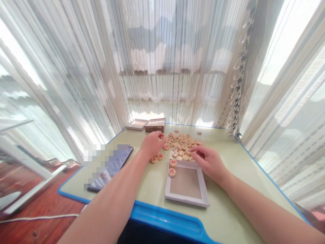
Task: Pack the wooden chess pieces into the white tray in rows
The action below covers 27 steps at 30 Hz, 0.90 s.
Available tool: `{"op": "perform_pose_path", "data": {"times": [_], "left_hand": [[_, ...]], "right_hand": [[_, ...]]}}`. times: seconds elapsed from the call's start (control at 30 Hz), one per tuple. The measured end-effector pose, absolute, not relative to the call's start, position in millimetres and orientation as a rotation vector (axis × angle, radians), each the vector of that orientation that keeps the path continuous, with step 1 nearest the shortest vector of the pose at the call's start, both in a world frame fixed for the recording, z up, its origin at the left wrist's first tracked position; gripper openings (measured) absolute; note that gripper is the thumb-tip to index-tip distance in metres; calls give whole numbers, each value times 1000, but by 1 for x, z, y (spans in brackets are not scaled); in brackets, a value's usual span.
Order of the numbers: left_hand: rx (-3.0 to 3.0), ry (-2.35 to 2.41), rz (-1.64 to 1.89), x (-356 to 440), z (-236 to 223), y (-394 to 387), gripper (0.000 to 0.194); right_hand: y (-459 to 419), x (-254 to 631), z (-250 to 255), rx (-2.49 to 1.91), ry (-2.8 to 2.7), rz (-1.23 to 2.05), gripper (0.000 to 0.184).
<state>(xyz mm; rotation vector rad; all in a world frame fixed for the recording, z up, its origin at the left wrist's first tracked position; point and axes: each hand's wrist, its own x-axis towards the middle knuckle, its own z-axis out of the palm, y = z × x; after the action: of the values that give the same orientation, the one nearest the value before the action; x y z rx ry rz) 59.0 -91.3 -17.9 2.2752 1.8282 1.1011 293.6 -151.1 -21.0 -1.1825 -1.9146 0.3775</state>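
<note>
A loose heap of round wooden xiangqi pieces (181, 153) with red and dark characters lies mid-table. My left hand (152, 144) is at the heap's left side, fingers curled round a xiangqi piece (159, 138) that is partly hidden by them. Below it lie a few red-marked pieces (154, 159). My right hand (209, 162) reaches over the heap's right edge, thumb and forefinger apart beside a piece; I see nothing held. Between my forearms sits a shallow white-rimmed box tray (205, 189). Two red-marked pieces (173, 163) stand in its upper left corner.
A dark tablet (111, 169) lies on the left of the pale green table (149, 193) with blue edging. At the back left are an open box lid (137, 124) and stacked boxes (155, 124). Single pieces (199, 132) lie toward the far edge, before curtains (167, 84).
</note>
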Motion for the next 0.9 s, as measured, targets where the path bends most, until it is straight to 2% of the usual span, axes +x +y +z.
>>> {"op": "perform_pose_path", "data": {"times": [0.3,0.47,0.67,0.9], "left_hand": [[2293,1720,1335,55,-15,-85,27],[2311,1625,1350,54,-13,-97,24],[2390,1667,1070,58,-13,-97,17],[2519,1572,870,63,-11,-106,17]], "right_hand": [[-148,289,-24,-1244,-1877,329,20],[-148,286,-22,-1257,-1918,297,22],[-153,293,-20,-1303,-1816,381,30],[-161,309,-11,-1120,-2067,316,24]]}}
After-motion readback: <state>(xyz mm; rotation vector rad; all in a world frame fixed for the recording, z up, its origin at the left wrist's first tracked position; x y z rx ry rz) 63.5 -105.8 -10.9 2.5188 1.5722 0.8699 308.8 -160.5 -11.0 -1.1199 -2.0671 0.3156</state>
